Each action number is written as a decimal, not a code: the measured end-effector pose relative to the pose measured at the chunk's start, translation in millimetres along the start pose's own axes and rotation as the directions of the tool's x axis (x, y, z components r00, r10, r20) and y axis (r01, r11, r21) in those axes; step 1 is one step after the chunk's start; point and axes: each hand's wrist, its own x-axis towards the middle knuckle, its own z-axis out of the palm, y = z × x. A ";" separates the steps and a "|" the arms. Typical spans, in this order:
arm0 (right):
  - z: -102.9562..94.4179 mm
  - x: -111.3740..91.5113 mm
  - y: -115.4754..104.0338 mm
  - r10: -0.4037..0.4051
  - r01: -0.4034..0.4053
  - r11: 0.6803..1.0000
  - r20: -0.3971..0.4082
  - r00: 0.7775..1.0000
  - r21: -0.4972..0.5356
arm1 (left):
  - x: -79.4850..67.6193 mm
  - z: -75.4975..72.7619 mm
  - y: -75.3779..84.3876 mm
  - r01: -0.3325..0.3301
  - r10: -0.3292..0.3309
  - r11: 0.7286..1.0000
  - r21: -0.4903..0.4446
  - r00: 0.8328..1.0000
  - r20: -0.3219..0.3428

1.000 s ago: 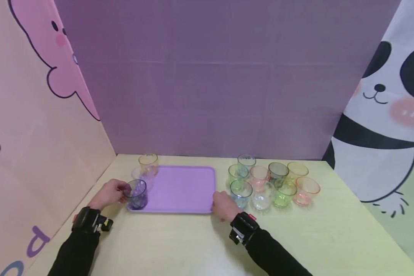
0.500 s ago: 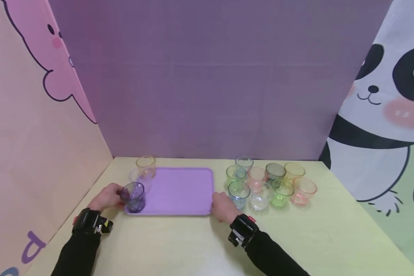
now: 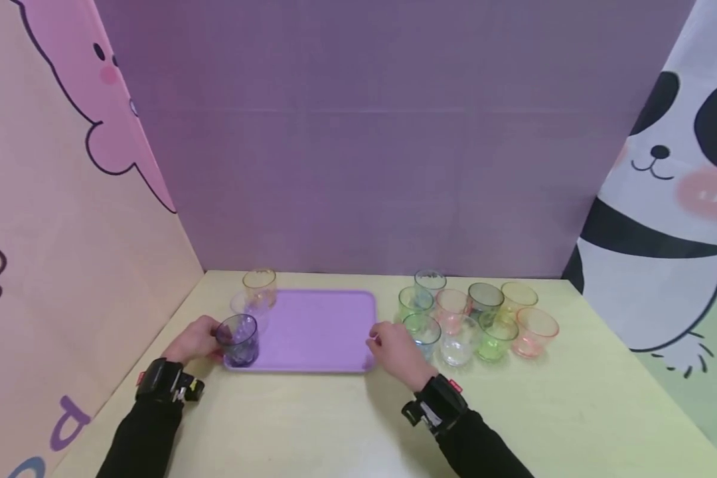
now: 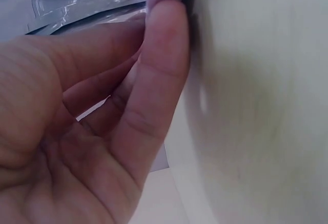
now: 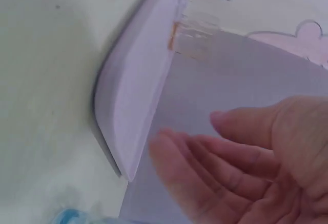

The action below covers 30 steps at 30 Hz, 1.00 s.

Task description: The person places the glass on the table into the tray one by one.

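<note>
Tray, lilac and rectangular, lying flat on the pale yellow table between the person's two hands. The left hand rests at the tray's near left corner, beside the dark purple cup that stands on that corner; in the left wrist view its fingers lie curved against the tray's rim, yet whether this grip truly clasps the rim or the cup cannot be told. The right hand is at the tray's right edge near the front corner; the right wrist view shows its fingers loosely spread and relaxed, close to the rim, the grip open and holding nothing. Two more cups stand at the tray's far left corner, an amber cup and a clear cup. To the right of the tray, a cluster of coloured cups stands on the table in close rows, the blue cup nearest the right hand. Purple backdrop behind the table.
</note>
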 end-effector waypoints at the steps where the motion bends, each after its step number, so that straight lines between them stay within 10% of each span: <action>1: -2.1 0.6 1.0 -0.013 0.013 1.000 -0.020 1.000 0.013 | 0.6 0.6 -0.5 0.006 -0.006 1.000 -0.003 1.000 -0.003; 16: -41.5 -0.6 32.0 -0.054 0.053 0.999 -0.285 0.957 -0.009 | 0.2 2.1 -0.8 0.006 -0.006 1.000 -0.011 1.000 -0.012; 30: -55.1 -1.4 59.5 0.038 -0.049 0.996 -0.131 0.991 -0.078 | -1.1 0.2 -0.4 0.012 -0.012 1.000 -0.015 1.000 0.004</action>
